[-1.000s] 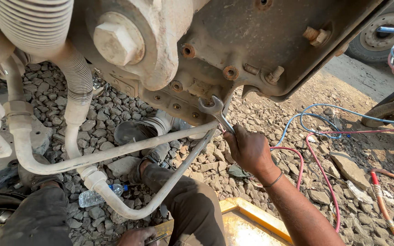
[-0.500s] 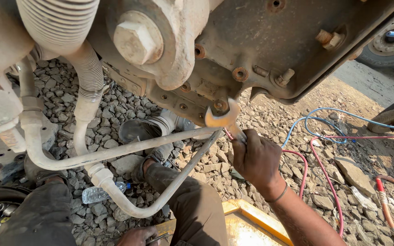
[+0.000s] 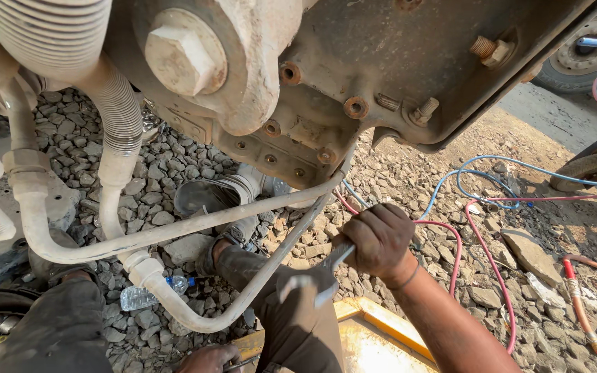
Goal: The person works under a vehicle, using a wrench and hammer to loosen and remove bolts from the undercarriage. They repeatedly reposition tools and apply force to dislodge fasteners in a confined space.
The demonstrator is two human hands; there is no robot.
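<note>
My right hand is closed around the shaft of a steel spanner. Its blurred head points down-left over my knee. The spanner is off the rusty engine housing above, well below the row of small bolts along its lower edge. My left hand shows only partly at the bottom edge, fingers curled, with a thin metal piece beside it. Whether it grips that piece is unclear.
A large hex bolt and ribbed hose hang at upper left. Pale pipes cross in front of my legs. A plastic bottle lies on the gravel, with a yellow tray, red hose, blue hose and tyre.
My right hand has drawn the spanner off the bolt on the housing's lower edge and swung it down toward my knee. The view has also shifted closer.
</note>
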